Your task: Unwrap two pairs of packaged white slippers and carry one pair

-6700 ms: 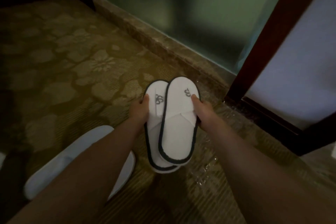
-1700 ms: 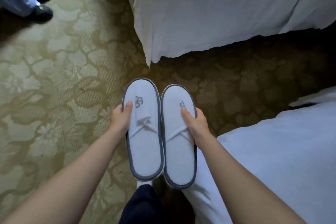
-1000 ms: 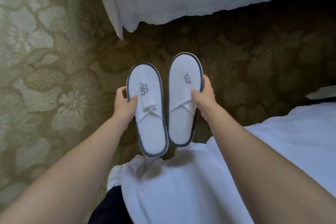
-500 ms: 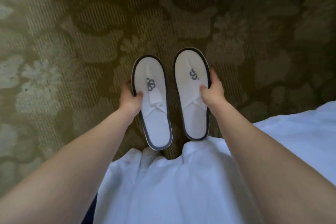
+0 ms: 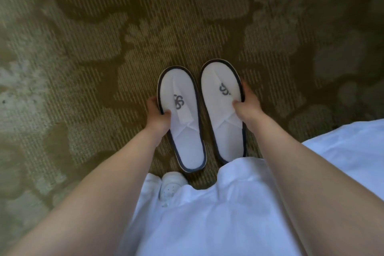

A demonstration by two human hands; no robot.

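The left hand grips the left slipper along its outer edge, the thumb lying over the top near the dark embroidered logo and the other fingers curled under the sole. The right hand holds the right slipper the same way on its outer edge, thumb pressed on the white upper and fingers wrapped around the dark trim. Both slippers are white with navy piping, lie side by side with a narrow gap between them, toes pointing away from the person, and are held low above the carpet; whether their soles touch the floor cannot be told. The carpet is olive and tan with a large floral pattern. The heel of the right slipper is hidden behind the edge of a white garment that fills the lower middle of the view. A white shoe with small perforations peeks out from under that garment, just below the heel of the left slipper. More white fabric lies at the right edge.
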